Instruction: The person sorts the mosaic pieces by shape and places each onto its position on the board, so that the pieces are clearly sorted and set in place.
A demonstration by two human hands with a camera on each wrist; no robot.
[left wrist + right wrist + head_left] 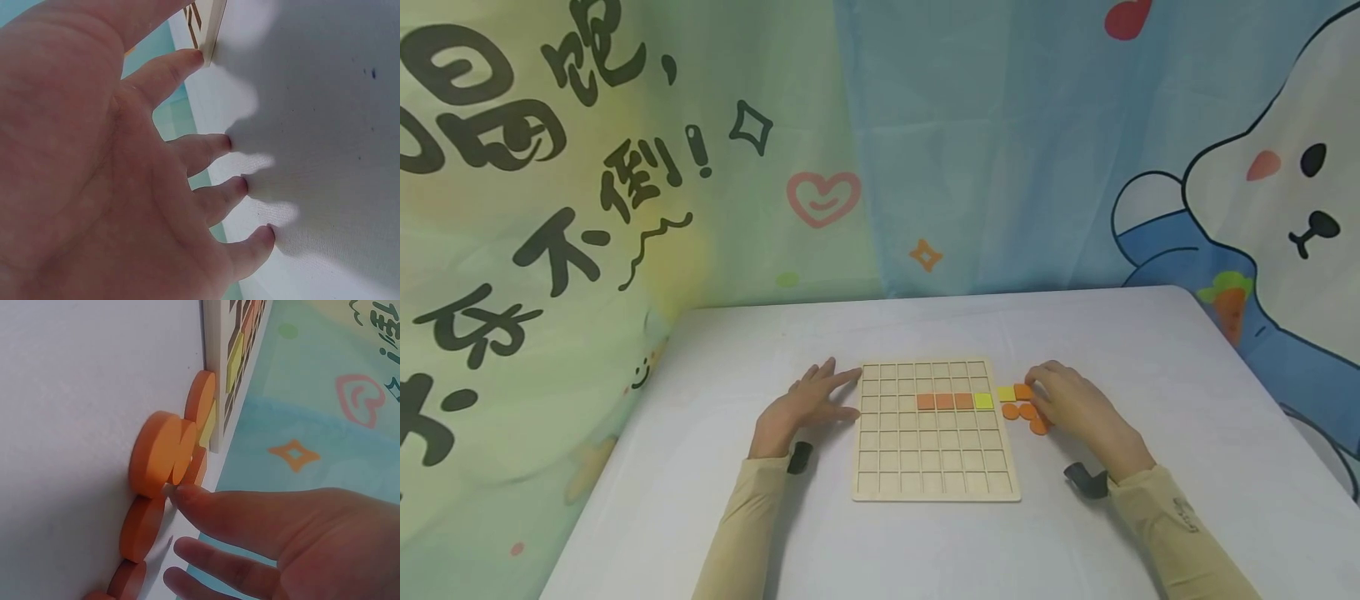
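Note:
A pale wooden grid board (pixel 917 467) lies flat on the white table. Three orange squares (pixel 944 402) and a yellow square (pixel 983 402) sit in a row in its cells. My left hand (pixel 805 404) has its fingers spread, with index finger and thumb against the board's left edge; its other fingertips (pixel 219 144) rest close over the tabletop. To the right of the board, my right hand (pixel 1071 404) has its thumb (pixel 200 503) right at a loose orange square (pixel 1022 392). I cannot tell whether it pinches that square, as the index finger is mostly hidden.
Just beside the board's right edge lies a loose yellow square (pixel 1006 393). Several orange discs (pixel 1011 411) are clustered by the right hand, some overlapping. A printed cloth backdrop (pixel 1000 167) hangs behind the table's far edge.

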